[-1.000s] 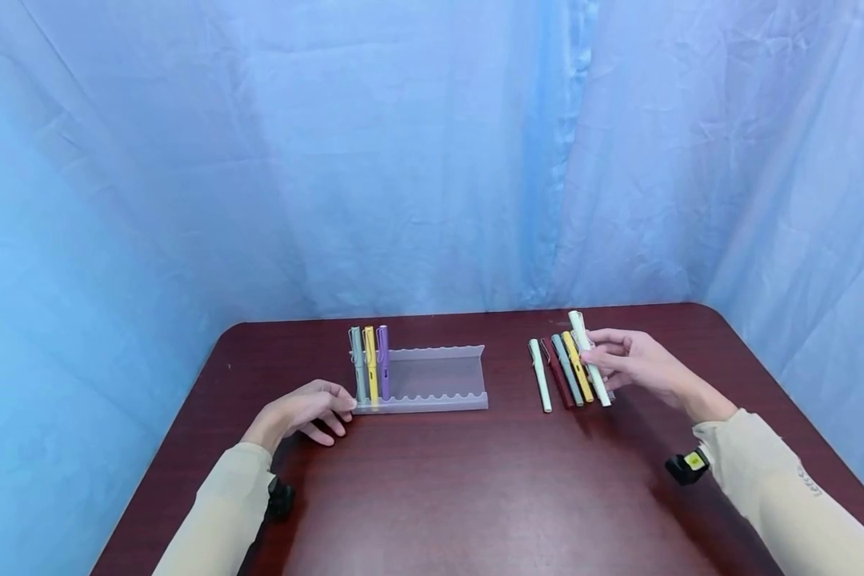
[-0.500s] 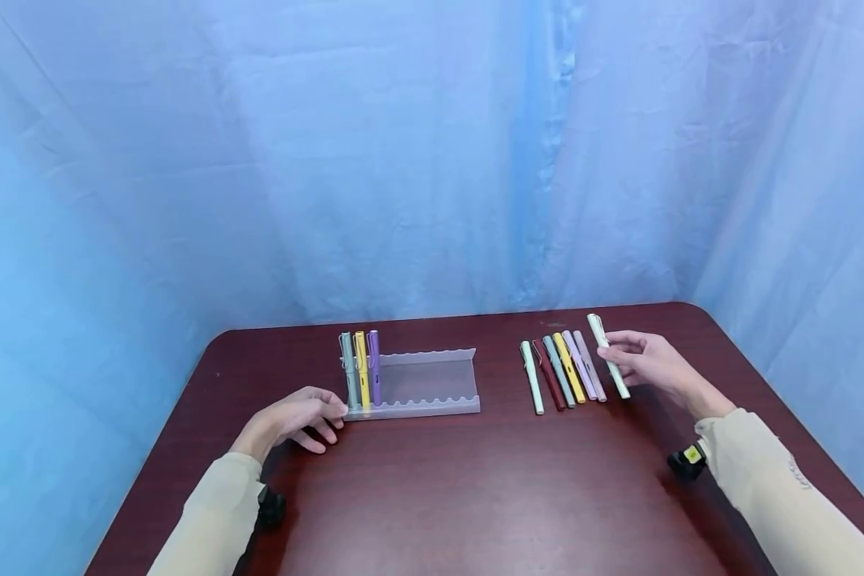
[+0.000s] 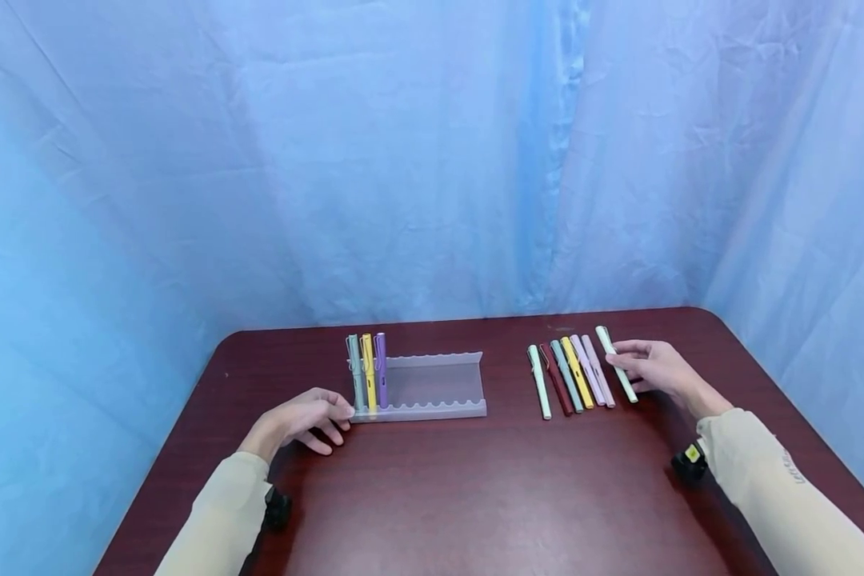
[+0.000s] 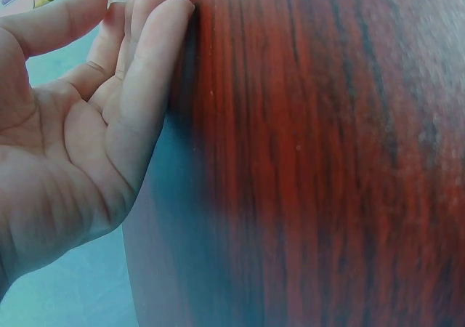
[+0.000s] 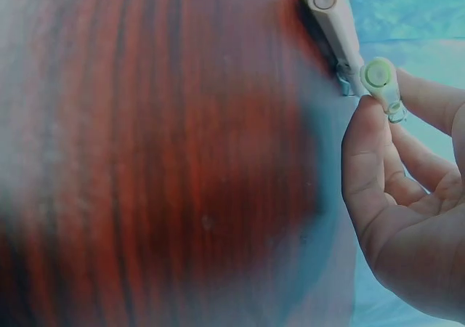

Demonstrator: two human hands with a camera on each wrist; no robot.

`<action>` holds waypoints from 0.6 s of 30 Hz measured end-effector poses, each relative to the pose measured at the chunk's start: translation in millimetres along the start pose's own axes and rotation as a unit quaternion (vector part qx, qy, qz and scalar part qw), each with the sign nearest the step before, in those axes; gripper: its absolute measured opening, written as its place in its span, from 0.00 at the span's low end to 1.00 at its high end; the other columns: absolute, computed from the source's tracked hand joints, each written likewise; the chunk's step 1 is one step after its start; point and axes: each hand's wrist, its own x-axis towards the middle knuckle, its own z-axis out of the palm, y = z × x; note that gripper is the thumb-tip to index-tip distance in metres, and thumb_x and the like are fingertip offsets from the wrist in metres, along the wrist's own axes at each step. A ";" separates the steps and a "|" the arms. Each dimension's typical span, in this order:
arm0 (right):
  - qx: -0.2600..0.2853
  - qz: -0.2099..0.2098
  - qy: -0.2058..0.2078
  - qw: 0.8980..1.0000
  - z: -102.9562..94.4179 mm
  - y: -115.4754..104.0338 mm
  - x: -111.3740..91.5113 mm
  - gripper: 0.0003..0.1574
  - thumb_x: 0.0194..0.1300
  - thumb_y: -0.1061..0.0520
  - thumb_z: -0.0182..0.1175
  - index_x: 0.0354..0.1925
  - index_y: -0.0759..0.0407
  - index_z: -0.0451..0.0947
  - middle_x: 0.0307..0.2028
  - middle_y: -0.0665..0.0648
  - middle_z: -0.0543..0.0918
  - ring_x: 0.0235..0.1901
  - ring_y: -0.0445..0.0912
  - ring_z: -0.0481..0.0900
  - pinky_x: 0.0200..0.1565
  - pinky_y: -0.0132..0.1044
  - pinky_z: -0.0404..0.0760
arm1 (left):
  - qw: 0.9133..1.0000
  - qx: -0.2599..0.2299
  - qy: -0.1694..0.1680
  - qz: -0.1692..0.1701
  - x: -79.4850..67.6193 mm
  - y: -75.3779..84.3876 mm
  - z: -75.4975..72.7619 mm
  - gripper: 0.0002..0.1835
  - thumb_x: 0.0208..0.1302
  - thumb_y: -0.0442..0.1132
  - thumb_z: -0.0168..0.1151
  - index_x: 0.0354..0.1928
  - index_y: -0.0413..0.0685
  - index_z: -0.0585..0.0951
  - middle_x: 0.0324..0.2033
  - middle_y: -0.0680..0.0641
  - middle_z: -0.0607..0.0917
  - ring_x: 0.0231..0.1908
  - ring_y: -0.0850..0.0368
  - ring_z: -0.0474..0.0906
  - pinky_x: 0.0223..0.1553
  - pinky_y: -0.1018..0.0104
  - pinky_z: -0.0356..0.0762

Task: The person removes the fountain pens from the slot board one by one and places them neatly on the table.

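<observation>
At the left front corner of a clear pen rack (image 3: pixel 435 382), my left hand (image 3: pixel 304 418) pinches the rack's edge between thumb and fingers. Three pens stand side by side in the rack's left slots: a grey-green pen (image 3: pixel 356 376), a yellow pen (image 3: pixel 369 376) and a purple pen (image 3: pixel 382 372). On the right, a pale green pen (image 3: pixel 617 364) is pinched between thumb and fingers of my right hand (image 3: pixel 658 372). The right wrist view shows this pen (image 5: pixel 379 75) end-on, beside a pinkish pen (image 5: pixel 334 29). I cannot tell whether the held pen touches the table.
A row of pens lies left of my right hand: a mint pen (image 3: pixel 539 382), a dark red pen (image 3: pixel 556 380), a grey-blue pen (image 3: pixel 568 376), another yellow pen (image 3: pixel 578 373), a lilac pen (image 3: pixel 588 370) and a pink pen (image 3: pixel 599 372). Blue curtains (image 3: pixel 403 160) surround the brown table (image 3: pixel 432 488).
My right hand has carried the pale green pen rightward from above the row and lowered it, uncovering the lilac and pink pens. The left hand stays at the rack's corner.
</observation>
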 end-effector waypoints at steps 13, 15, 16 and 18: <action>-0.008 0.007 -0.010 1.000 6.3 2.2 7.4 0.46 0.71 0.42 0.63 0.71 0.71 0.64 0.55 0.69 0.79 0.42 0.52 0.81 0.41 0.43 0.86 | 1.000 0.002 -0.002 0.000 0.9 -2.2 0.9 0.10 0.70 0.42 0.62 0.43 0.42 0.81 0.36 0.42 0.83 0.29 0.50 0.83 0.29 0.55 0.87; -0.007 0.006 -0.010 1.000 7.4 2.1 8.8 0.45 0.71 0.42 0.64 0.71 0.71 0.64 0.54 0.67 0.80 0.41 0.51 0.80 0.41 0.42 0.86 | 1.000 0.003 -0.003 0.001 0.9 -2.0 0.3 0.10 0.70 0.43 0.62 0.43 0.42 0.81 0.36 0.42 0.83 0.30 0.50 0.83 0.29 0.55 0.87; -0.007 0.005 -0.009 1.000 8.3 2.2 9.4 0.46 0.70 0.42 0.64 0.70 0.71 0.64 0.53 0.67 0.81 0.41 0.51 0.80 0.40 0.42 0.86 | 1.000 0.003 -0.002 0.001 1.0 -2.0 0.0 0.10 0.70 0.43 0.62 0.43 0.42 0.81 0.36 0.42 0.83 0.30 0.50 0.83 0.29 0.55 0.87; -0.007 0.001 -0.008 1.000 10.1 2.9 10.4 0.45 0.70 0.42 0.65 0.70 0.72 0.65 0.52 0.66 0.81 0.40 0.50 0.80 0.40 0.41 0.86 | 1.000 0.002 -0.002 0.001 0.8 -1.7 -0.5 0.10 0.69 0.43 0.62 0.43 0.42 0.81 0.36 0.42 0.83 0.30 0.50 0.83 0.29 0.55 0.87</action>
